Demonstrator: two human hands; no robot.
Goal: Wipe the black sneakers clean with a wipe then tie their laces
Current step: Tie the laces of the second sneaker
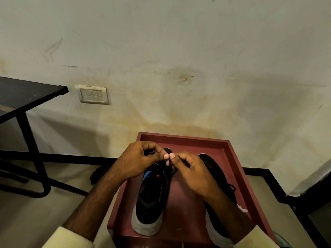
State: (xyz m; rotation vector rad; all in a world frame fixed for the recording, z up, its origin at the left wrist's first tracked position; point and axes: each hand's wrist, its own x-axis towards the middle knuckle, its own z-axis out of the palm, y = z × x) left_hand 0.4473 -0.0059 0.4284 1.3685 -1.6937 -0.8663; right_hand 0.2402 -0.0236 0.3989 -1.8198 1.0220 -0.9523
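Here, two hands pinch the laces of a black sneaker on a red tray.

Nearest, cream sleeves [68,238] cover the forearms. Two black sneakers lie side by side, heels toward the viewer, inside the red tray [232,158]. The left hand [138,160] and right hand [193,172] meet thumb to thumb over the left sneaker [152,196], fingers closed on its dark laces [167,169]. The right forearm crosses the right sneaker [216,170]. Beyond, a stained wall carries a switch plate [92,94]; a dark table [26,93] stands left.
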